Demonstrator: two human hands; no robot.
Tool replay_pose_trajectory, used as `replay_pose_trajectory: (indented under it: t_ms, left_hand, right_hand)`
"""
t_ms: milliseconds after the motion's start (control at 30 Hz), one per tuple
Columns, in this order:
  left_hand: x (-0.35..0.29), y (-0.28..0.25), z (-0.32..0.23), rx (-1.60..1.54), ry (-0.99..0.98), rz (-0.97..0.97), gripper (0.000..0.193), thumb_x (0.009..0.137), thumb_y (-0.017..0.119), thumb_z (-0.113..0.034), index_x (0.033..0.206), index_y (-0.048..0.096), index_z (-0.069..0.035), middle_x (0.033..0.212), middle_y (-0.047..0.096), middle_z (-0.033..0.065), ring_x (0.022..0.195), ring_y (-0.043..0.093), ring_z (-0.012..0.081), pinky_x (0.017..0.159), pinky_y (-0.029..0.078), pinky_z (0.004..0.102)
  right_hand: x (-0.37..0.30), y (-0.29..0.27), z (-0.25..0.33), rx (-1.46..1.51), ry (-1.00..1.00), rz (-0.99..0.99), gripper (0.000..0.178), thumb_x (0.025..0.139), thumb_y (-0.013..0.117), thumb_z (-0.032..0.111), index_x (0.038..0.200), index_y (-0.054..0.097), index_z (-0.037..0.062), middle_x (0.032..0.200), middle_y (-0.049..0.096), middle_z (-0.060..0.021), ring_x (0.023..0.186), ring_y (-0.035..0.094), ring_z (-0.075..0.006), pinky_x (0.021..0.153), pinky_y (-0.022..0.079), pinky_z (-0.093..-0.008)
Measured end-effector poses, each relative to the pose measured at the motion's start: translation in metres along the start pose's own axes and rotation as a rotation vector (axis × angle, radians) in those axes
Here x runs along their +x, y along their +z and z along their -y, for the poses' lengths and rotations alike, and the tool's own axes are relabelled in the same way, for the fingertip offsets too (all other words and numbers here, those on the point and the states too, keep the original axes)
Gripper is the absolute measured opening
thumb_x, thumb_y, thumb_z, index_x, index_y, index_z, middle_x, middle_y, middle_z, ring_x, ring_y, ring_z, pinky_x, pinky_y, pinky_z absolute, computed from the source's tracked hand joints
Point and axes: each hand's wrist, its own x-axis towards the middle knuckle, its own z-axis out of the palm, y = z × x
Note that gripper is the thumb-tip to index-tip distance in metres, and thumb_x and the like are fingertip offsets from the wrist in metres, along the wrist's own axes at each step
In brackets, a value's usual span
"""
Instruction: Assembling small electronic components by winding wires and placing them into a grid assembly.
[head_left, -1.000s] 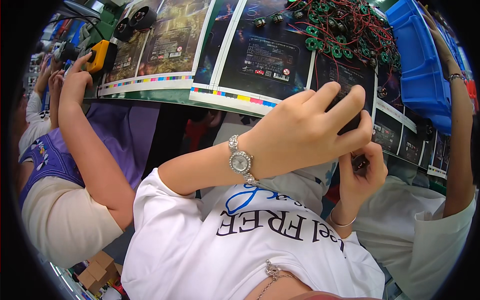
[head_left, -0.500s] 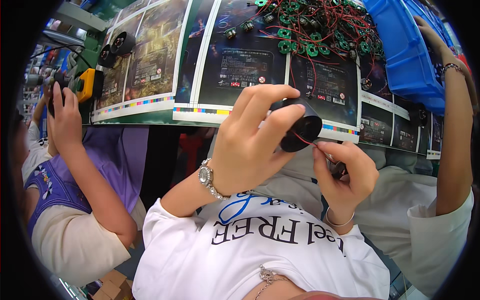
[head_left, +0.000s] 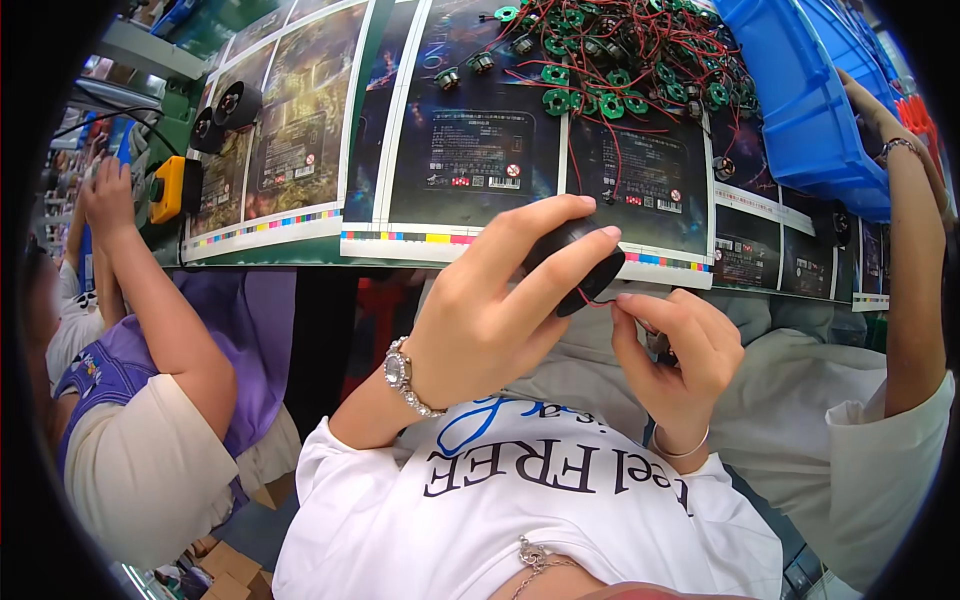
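Observation:
My left hand (head_left: 470,310) is wrapped round a short black cylindrical housing (head_left: 598,268), tilted with its open end toward my right hand. A thin red wire (head_left: 598,301) runs from the housing to my right hand (head_left: 695,350), whose thumb and forefinger pinch it. Tucked in the curled fingers of that hand is a small metal part (head_left: 658,343), mostly hidden. Both hands are just in front of the table's near edge. Beyond them a tangled pile of green round circuit boards (head_left: 612,104) with red wires and small metal cylinders lies on the printed sheets.
Printed sheets (head_left: 470,215) cover the table. A blue plastic bin (head_left: 800,120) stands at the right, with a co-worker's arm (head_left: 915,260) beside it. To the left are two black housings (head_left: 238,105), a yellow button box (head_left: 172,190) and another co-worker's arm (head_left: 165,300).
The housing in my left hand has shifted slightly left and turned, showing less of its open end. My right hand still pinches the wire. The left co-worker's hand has lifted.

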Motion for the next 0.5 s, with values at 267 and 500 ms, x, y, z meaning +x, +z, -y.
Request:
replay_pose_trajectory:
  t_ms: [267,500]
  left_hand:
    - [0.000,-0.002,-0.006,0.013,-0.058,0.034,0.060,0.057,0.068,0.005,0.115,0.061,-0.008,0.123,0.057,0.0112,0.087,0.062,0.0230,0.069,0.053,0.0289]
    - [-0.006,0.004,-0.012,0.134,0.023,0.078,0.057,0.057,0.067,0.005,0.112,0.061,-0.007,0.122,0.058,0.0109,0.080,0.063,0.0203,0.062,0.052,0.0272]
  right_hand:
    - [0.000,-0.001,0.003,0.007,-0.021,0.019,0.022,0.062,0.071,-0.006,0.082,0.066,0.0018,0.065,0.054,-0.0038,0.051,0.042,-0.0164,0.049,0.037,-0.0264]
    - [0.006,0.010,0.004,0.103,-0.005,0.027,0.022,0.063,0.071,-0.007,0.082,0.065,0.0015,0.075,0.057,-0.0065,0.056,0.045,-0.0186,0.052,0.040,-0.0271]
